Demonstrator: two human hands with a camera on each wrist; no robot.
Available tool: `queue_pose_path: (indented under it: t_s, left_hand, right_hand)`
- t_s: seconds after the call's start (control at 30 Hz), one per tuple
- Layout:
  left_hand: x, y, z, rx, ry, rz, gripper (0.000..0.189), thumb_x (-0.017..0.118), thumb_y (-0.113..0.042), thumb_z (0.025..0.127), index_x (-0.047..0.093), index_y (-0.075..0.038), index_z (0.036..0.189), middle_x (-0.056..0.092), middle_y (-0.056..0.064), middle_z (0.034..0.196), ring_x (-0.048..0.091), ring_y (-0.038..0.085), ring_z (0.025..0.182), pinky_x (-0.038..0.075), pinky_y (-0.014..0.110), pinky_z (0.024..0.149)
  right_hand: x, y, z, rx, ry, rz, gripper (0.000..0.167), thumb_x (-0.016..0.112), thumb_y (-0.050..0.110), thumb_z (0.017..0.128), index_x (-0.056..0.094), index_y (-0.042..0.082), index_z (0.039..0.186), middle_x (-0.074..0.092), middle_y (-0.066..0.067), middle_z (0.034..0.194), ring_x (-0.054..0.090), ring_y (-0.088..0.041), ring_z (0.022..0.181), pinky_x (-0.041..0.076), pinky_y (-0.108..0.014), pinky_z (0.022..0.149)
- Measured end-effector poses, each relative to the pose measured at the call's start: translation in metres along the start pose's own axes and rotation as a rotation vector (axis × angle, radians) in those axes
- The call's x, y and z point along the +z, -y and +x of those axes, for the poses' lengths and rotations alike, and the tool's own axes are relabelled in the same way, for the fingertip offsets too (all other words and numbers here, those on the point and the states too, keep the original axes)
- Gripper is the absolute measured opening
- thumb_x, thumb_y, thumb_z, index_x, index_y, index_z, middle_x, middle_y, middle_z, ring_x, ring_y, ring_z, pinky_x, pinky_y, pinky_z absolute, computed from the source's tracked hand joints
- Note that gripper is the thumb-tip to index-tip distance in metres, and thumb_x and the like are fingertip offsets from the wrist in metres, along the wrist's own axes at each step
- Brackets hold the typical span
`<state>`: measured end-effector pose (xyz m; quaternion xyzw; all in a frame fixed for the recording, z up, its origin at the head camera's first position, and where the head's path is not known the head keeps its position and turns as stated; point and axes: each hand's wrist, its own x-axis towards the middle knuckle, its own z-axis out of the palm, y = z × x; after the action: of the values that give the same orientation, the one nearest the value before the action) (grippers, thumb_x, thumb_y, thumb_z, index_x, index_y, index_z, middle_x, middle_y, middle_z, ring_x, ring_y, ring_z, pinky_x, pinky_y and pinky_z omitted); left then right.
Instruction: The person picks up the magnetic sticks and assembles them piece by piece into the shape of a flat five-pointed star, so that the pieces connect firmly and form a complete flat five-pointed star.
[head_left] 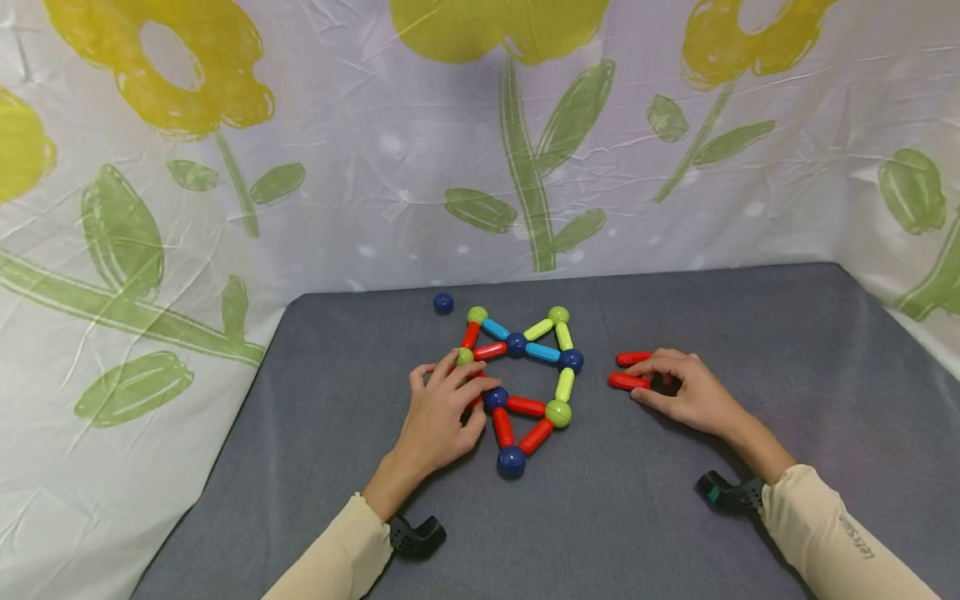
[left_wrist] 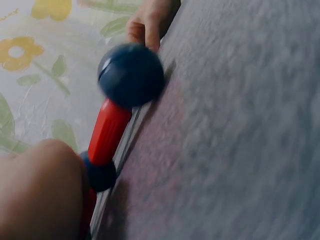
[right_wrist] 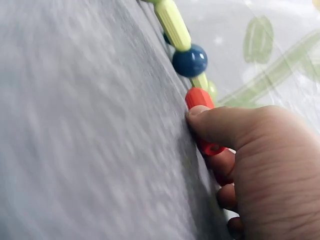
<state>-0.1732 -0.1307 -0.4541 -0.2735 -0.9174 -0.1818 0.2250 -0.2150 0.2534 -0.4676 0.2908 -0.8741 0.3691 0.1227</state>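
A flat figure of magnetic rods and balls lies on the grey table, with red rods (head_left: 527, 406), light-blue rods, yellow-green rods (head_left: 564, 386), blue balls (head_left: 512, 461) and green balls (head_left: 558, 413). My left hand (head_left: 438, 421) is over its left side, thumb and fingers around a red rod beside a blue ball (head_left: 496, 398); the fingers partly hide that rod. To the right of the figure, my right hand (head_left: 686, 392) pinches a red magnetic rod (right_wrist: 199, 100) between thumb and fingers, low over the table. Another red rod (head_left: 633, 358) lies just beyond it, by the fingertips.
A loose blue ball (head_left: 443, 303) sits near the table's back edge, behind the figure. The grey tabletop (head_left: 315, 467) extends around both hands. A flower-printed cloth (head_left: 360, 167) hangs behind the table and along its sides.
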Motion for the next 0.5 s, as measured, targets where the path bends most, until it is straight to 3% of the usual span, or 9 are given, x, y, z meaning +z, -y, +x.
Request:
queue_pose_path:
  t_s: [0.17, 0.3, 0.4, 0.5]
  left_hand:
    - [0.0, -0.007, -0.001, 0.048, 0.012, 0.0, 0.037, 0.056, -0.012, 0.092, 0.075, -0.026, 0.121, 0.066, 0.007, 0.137, 0.05, 0.043, 0.139, 0.03, 0.063, 0.103]
    - [0.002, -0.015, -0.002, 0.056, 0.062, -0.044, 0.032, 0.055, -0.036, 0.1, 0.072, -0.027, 0.126, 0.064, 0.007, 0.14, 0.047, 0.04, 0.142, 0.025, 0.064, 0.105]
    - [0.005, -0.022, -0.004, 0.041, 0.143, -0.09, 0.05, 0.051, -0.059, 0.099, 0.066, -0.027, 0.135, 0.057, 0.006, 0.148, 0.04, 0.039, 0.147, 0.021, 0.066, 0.105]
    - [0.006, -0.026, -0.005, 0.011, 0.212, -0.13, 0.063, 0.05, -0.068, 0.095, 0.059, -0.028, 0.142, 0.05, 0.005, 0.154, 0.033, 0.038, 0.15, 0.018, 0.067, 0.106]
  right_hand:
    - [0.009, 0.012, 0.0, -0.031, 0.05, 0.024, 0.029, 0.085, 0.011, 0.081, 0.078, 0.023, 0.107, 0.069, 0.003, 0.096, 0.041, -0.006, 0.071, 0.023, -0.03, 0.073]
    - [0.015, 0.021, 0.001, -0.045, 0.093, 0.033, 0.029, 0.085, 0.014, 0.082, 0.077, 0.025, 0.108, 0.066, 0.013, 0.089, 0.042, -0.004, 0.07, 0.024, -0.029, 0.073]
    - [0.017, 0.025, 0.001, -0.05, 0.112, 0.038, 0.029, 0.084, 0.015, 0.083, 0.077, 0.026, 0.108, 0.067, 0.016, 0.091, 0.044, -0.003, 0.068, 0.025, -0.029, 0.074]
    - [0.018, 0.026, 0.001, -0.055, 0.115, 0.04, 0.028, 0.084, 0.015, 0.083, 0.077, 0.026, 0.108, 0.067, 0.015, 0.09, 0.044, -0.002, 0.068, 0.025, -0.029, 0.075]
